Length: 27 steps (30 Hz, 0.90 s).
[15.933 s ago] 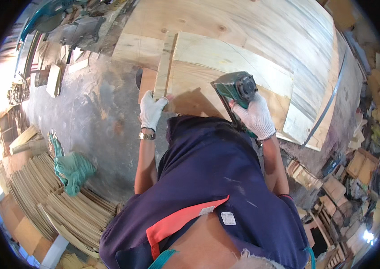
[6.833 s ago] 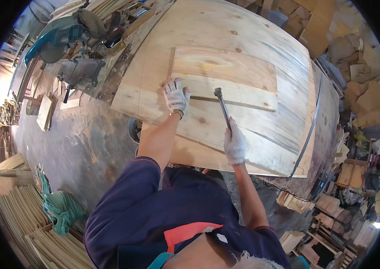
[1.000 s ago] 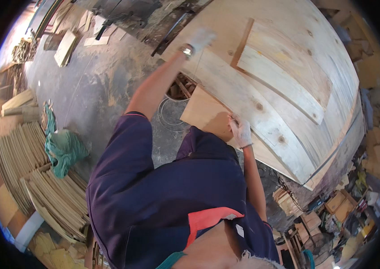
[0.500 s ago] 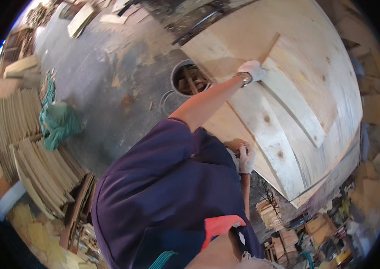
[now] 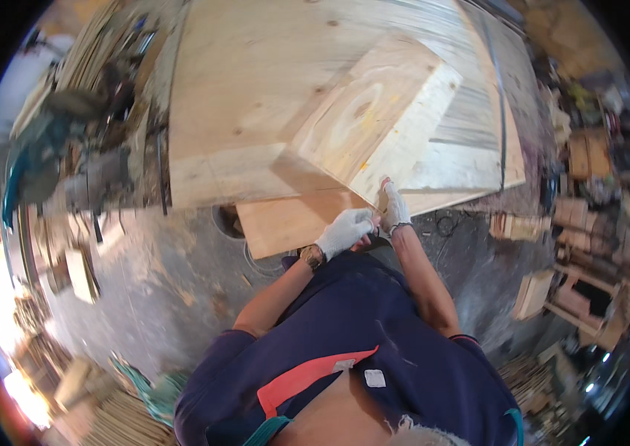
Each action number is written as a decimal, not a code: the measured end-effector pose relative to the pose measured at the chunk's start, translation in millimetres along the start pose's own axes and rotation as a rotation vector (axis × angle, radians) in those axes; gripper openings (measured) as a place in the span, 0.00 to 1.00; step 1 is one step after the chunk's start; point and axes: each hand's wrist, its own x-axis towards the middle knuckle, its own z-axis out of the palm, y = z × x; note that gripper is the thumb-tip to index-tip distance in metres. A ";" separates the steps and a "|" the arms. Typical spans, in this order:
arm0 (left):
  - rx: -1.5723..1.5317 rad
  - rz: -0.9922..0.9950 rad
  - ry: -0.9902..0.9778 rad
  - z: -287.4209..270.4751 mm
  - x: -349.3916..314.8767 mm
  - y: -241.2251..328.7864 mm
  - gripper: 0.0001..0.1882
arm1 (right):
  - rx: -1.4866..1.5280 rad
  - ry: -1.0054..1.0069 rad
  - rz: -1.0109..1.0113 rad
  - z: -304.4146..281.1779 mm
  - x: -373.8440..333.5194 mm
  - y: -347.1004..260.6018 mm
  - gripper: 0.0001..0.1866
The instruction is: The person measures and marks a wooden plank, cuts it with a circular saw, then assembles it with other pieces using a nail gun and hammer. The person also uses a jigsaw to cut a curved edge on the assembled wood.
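Note:
A pale plywood panel with a lighter strip along its right side (image 5: 374, 119) lies slanted across a large plywood sheet (image 5: 233, 82), one corner pointing toward me. At that corner my right hand (image 5: 394, 204), in a white glove, closes on the near edge with its thumb on top. Just left of it, close to my waist, is my left hand (image 5: 345, 232), also gloved, with a watch (image 5: 311, 256) at the wrist. Its fingers are curled in; what they hold, if anything, cannot be made out. A smaller plywood board (image 5: 278, 227) juts from beneath the sheet toward me.
A dark strap-like band (image 5: 501, 104) crosses the sheet's right side. A blurred teal machine (image 5: 36, 160) stands at the left. Wooden frames and blocks (image 5: 590, 297) are piled at the right. Stacked thin boards (image 5: 125, 420) and a green bag (image 5: 163, 394) lie at the lower left.
My left hand has come back from the panel's far side to near my waist, beside my right hand. The panel now lies turned with its corner toward me. My view has swung round.

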 end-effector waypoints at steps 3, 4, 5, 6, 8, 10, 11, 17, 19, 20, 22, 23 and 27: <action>-0.028 -0.005 -0.012 2.4 -1.9 12.5 0.17 | -0.002 0.074 -0.262 -52.9 -18.0 -24.7 0.28; -0.092 0.015 0.014 -0.2 -6.3 17.6 0.17 | -0.025 0.138 -0.286 -77.8 -33.3 -39.0 0.27; -0.143 -0.012 0.036 -6.4 -5.9 24.6 0.19 | -0.058 0.132 -0.375 -101.6 -47.8 -60.8 0.24; -0.181 -0.002 0.052 -10.8 -7.4 31.9 0.20 | -0.092 0.141 -0.458 -124.6 -67.6 -82.2 0.21; -0.217 -0.035 0.083 -13.0 -3.9 49.0 0.23 | -0.452 0.233 -0.563 -163.3 -102.0 -133.0 0.21; -0.264 -0.045 0.096 8.7 9.3 64.6 0.26 | -0.783 0.317 -0.726 -190.4 -137.7 -173.7 0.17; -0.303 -0.035 0.091 23.3 15.7 70.9 0.27 | -0.932 0.372 -0.848 -194.4 -151.3 -185.8 0.16; -0.965 -0.005 -0.017 148.0 58.9 79.7 0.38 | -1.302 0.342 -0.944 -166.2 -194.7 -146.1 0.09; -1.170 -0.082 0.113 177.8 79.8 68.1 0.41 | -1.430 0.311 -0.918 -156.7 -196.0 -111.7 0.10; -1.005 -0.253 0.227 180.8 82.3 58.7 0.36 | -1.421 0.261 -0.962 -157.8 -191.9 -98.2 0.10; -0.983 -0.330 0.471 199.4 81.4 32.6 0.31 | -1.272 -0.072 -0.744 -178.4 -183.1 -76.6 0.14; -0.978 -0.331 0.487 199.2 81.9 19.2 0.31 | -1.226 -0.114 -0.754 -191.0 -177.2 -69.5 0.14; -0.929 -0.276 0.527 178.7 75.0 -38.4 0.32 | -1.189 -0.114 -0.607 -234.8 -155.7 -43.9 0.16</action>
